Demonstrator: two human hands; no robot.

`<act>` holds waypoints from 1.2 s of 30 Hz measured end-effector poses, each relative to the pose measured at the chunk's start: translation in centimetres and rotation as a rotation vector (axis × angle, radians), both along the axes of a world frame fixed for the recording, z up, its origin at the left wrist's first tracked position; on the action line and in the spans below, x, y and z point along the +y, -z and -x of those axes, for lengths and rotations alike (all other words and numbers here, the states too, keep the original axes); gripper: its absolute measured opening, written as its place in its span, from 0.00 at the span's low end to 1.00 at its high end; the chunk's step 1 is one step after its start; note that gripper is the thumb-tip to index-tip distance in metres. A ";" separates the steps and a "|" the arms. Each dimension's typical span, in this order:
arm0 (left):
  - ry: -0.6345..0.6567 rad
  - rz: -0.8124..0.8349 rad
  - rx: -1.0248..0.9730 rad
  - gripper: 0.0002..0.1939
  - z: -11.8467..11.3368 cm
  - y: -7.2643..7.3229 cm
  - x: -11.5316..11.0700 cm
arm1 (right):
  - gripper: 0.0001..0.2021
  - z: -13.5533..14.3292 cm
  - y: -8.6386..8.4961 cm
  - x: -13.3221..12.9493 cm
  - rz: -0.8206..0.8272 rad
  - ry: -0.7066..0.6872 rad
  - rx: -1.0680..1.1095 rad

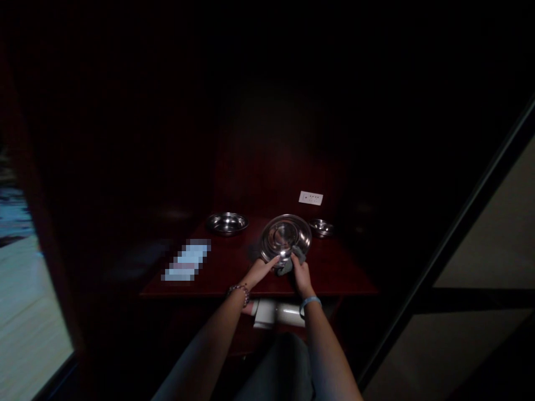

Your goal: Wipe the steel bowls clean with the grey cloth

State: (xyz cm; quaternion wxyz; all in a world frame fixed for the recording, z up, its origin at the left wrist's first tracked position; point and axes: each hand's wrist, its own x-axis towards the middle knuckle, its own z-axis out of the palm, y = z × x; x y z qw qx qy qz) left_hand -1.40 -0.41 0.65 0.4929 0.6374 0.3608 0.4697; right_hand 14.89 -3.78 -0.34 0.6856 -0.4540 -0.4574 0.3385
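Note:
A shiny round metal plate (281,231) is held up, tilted, above the dark red tabletop. My left hand (261,270) grips its lower left rim, thumb on top. At the lower right rim my right hand (301,272) is closed around a grey-green cloth (285,266) pressed against the plate. A wider metal dish (228,224) rests on the tabletop to the left. Behind the held plate, on the right, sits a smaller metal dish or small stack of dishes (321,228).
The red tabletop (334,273) stands in a dark recess with a white wall socket (311,198) at the back. A blurred-out pale rectangle (187,260) lies at the left. Below the table edge are white cylindrical objects (290,313). A light-coloured surface (33,312) shows at far left.

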 end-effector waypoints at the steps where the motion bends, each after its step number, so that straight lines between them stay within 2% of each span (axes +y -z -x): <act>1: -0.006 0.008 -0.025 0.27 -0.1 0.2 0.2 | 0.24 0.0 0.0 0.0 -0.001 -0.005 -0.009; 5: -0.037 -0.001 -0.016 0.21 -0.4 1.0 1.1 | 0.24 -0.1 0.3 0.3 -0.006 -0.017 -0.015; 10: -0.033 -0.006 -0.015 0.20 -0.4 1.2 1.4 | 0.25 -0.2 0.5 0.4 0.016 -0.017 -0.025; 15: -0.029 0.035 -0.078 0.18 -0.4 0.3 0.7 | 0.26 0.1 0.0 0.0 0.018 -0.017 -0.037; 22: -0.110 0.024 -0.121 0.19 0.1 -1.2 -0.4 | 0.26 0.3 -0.4 -0.4 0.017 -0.010 -0.084; 30: -0.157 0.014 -0.145 0.20 -0.1 -0.2 0.8 | 0.26 0.7 0.3 -0.5 0.020 0.027 -0.110; 36: -0.206 0.166 -0.174 0.18 0.7 -0.1 1.2 | 0.22 1.7 -0.3 -0.7 -0.012 0.030 -0.224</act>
